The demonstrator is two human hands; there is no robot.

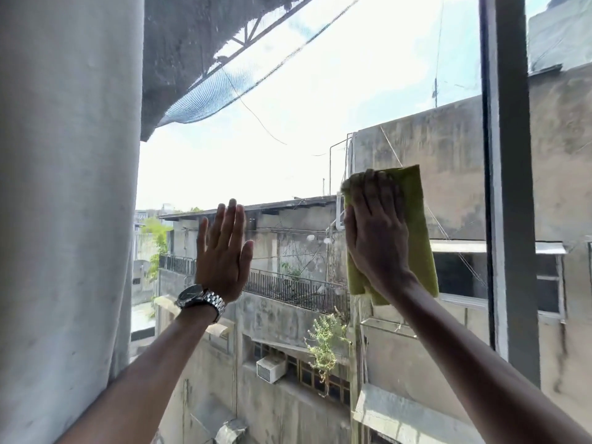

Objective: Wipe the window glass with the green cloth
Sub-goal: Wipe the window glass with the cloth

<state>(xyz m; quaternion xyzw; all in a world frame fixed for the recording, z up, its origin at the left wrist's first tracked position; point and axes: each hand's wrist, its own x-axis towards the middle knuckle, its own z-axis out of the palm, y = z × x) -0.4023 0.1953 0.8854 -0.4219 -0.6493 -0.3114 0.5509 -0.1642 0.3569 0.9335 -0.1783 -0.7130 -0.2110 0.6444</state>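
The window glass (304, 149) fills the middle of the head view, with rooftops and sky behind it. My right hand (376, 232) presses a folded green cloth (419, 238) flat against the pane, right of centre, close to the dark frame. The cloth shows above, to the right of and below my palm. My left hand (222, 251) lies flat on the glass with fingers together and nothing in it, about a hand's width left of the cloth. A metal watch (200, 299) sits on that wrist.
A white curtain (67, 203) hangs along the left edge of the pane. A dark vertical window frame (509, 187) stands just right of the cloth, with more glass beyond it. Water spots mark the pane between my hands.
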